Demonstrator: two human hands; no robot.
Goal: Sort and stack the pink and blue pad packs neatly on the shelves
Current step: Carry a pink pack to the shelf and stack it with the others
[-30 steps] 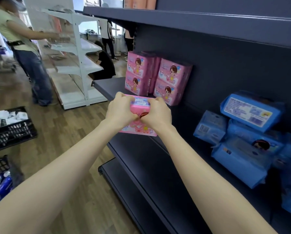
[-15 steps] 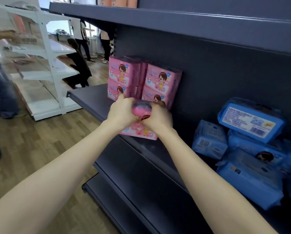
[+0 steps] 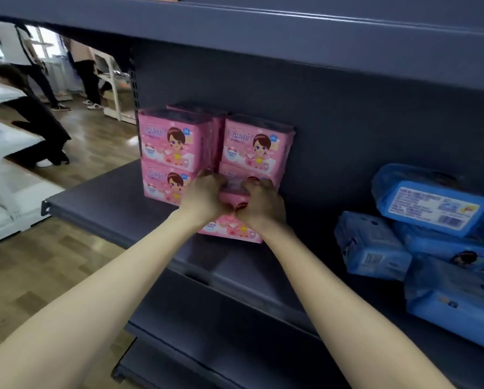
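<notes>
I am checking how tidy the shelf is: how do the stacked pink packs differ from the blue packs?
The pink packs stand upright in two-high columns; the blue packs lie tilted in a loose heap. The pink packs face forward, showing the cartoon girl; the top blue pack shows its barcode label. Both sit on the same dark shelf.

Pink pad packs (image 3: 176,147) and blue pad packs (image 3: 431,206) wear glossy plastic film; the dark shelf (image 3: 100,203) looks matt painted metal; the floor (image 3: 38,276) is wood-patterned.
</notes>
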